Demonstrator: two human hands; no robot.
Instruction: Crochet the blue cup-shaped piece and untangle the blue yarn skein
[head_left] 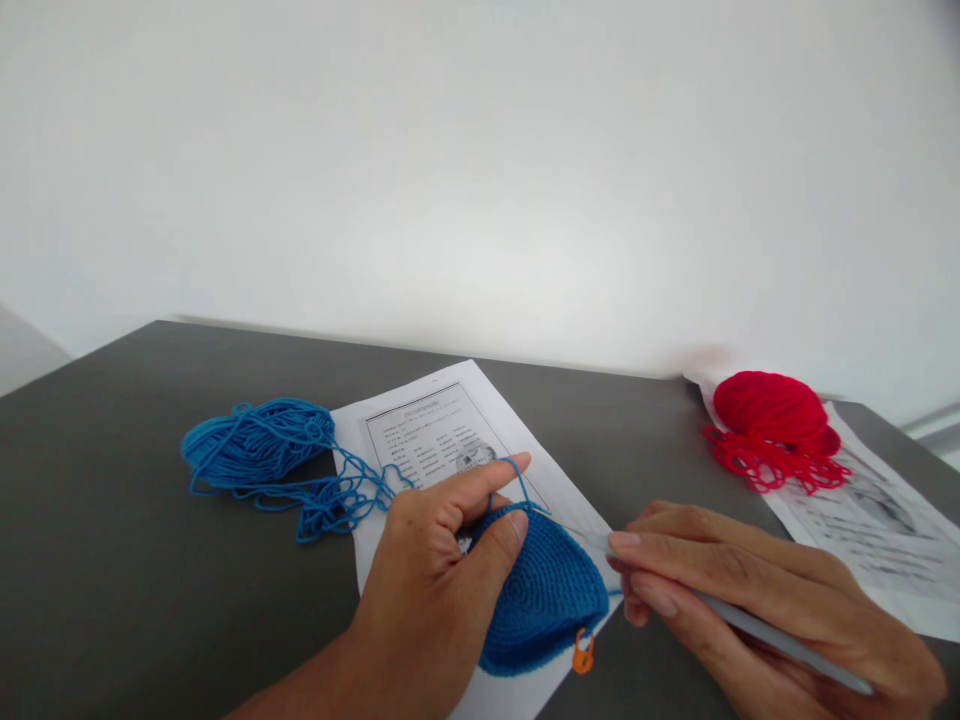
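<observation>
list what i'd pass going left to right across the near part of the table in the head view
blue yarn pile → left hand → blue crocheted piece → right hand, fingers closed on a crochet hook

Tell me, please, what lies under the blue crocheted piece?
A printed sheet lies under the blue crocheted piece, on the grey table. The piece and the left hand pinching it hide that part of the page.

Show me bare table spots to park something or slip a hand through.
Bare table: near-left, in front of the blue yarn pile, left of the left hand; also the gap between the printed sheet and red yarn. Crowded: centre-front, where the right hand, hook and blue crochet piece meet it.
</observation>
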